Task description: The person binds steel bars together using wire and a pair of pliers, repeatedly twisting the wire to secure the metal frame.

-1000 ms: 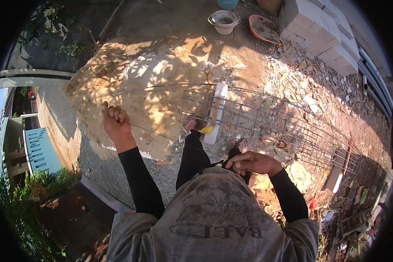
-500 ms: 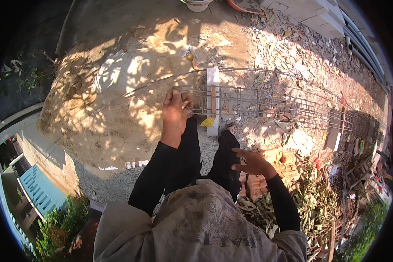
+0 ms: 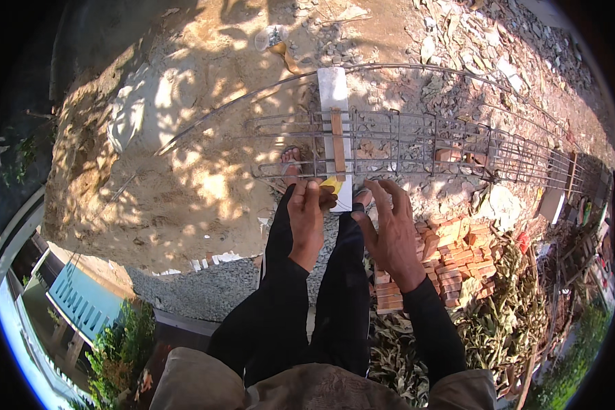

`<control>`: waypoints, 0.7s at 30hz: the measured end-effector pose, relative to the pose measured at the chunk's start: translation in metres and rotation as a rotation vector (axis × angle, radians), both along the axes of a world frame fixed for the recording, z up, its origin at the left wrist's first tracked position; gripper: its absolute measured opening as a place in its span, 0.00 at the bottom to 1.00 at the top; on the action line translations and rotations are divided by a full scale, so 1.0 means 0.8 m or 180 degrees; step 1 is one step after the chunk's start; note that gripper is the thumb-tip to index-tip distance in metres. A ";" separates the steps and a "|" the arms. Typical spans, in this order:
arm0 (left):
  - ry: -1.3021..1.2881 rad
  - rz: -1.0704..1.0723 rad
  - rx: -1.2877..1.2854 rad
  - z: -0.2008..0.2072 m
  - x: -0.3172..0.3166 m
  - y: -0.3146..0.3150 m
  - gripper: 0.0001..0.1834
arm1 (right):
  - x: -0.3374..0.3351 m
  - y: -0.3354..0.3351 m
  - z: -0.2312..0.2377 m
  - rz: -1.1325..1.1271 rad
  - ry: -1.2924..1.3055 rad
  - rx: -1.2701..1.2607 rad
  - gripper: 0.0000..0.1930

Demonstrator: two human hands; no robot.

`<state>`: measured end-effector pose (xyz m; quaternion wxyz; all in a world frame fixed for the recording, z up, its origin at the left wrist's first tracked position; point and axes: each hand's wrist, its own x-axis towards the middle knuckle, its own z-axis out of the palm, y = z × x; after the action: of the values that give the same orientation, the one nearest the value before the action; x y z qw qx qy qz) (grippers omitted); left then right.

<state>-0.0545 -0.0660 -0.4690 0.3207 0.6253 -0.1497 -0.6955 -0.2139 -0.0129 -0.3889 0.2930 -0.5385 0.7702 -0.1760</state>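
In the head view, the left hand (image 3: pixel 307 225) has thumb and fingertips pressed together, pinching what looks like a thin, dark, flexible wire (image 3: pixel 344 206) that pokes out toward the right hand (image 3: pixel 394 239). The right hand is spread, thumb apart from its fingers, gripping nothing visible. Just beyond the left hand's fingertips is a soft-looking yellow scrap (image 3: pixel 332 183); whether they touch, I cannot tell. Farther out, a long grey cage of ribbed-looking steel bars with rectangular hoops (image 3: pixel 399 140) lies across a pale, smooth-faced oblong block (image 3: pixel 333 89), with a flat brown wooden strip (image 3: pixel 338 143) over it. The wire could slip or kink if the left hand's small pinch loosens, or snag on the protruding bar ends beyond it. Stumbling on the cage could scrape the bare foot (image 3: pixel 291 160) ahead of the left hand. Beside the right wrist sit rough-edged orange bricks (image 3: pixel 458 266).
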 end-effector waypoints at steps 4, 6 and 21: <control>-0.0274 -0.0777 0.0205 -0.061 -0.024 0.028 0.16 | 0.042 0.023 -0.112 -0.0564 -0.1386 0.0875 0.14; -0.0650 -0.1253 0.0277 -0.104 -0.005 0.036 0.16 | 0.065 0.044 -0.154 -0.0519 -0.0818 0.0948 0.09; -0.2889 -0.5309 -0.2793 -0.341 0.080 -0.107 0.52 | 0.037 0.042 -0.452 -0.2004 -0.0242 0.1346 0.18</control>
<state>0.0093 -0.1514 -0.7416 -0.1484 0.3548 -0.8794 -0.2806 -0.1840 0.0211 -0.7509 0.3576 -0.1963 0.9058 -0.1145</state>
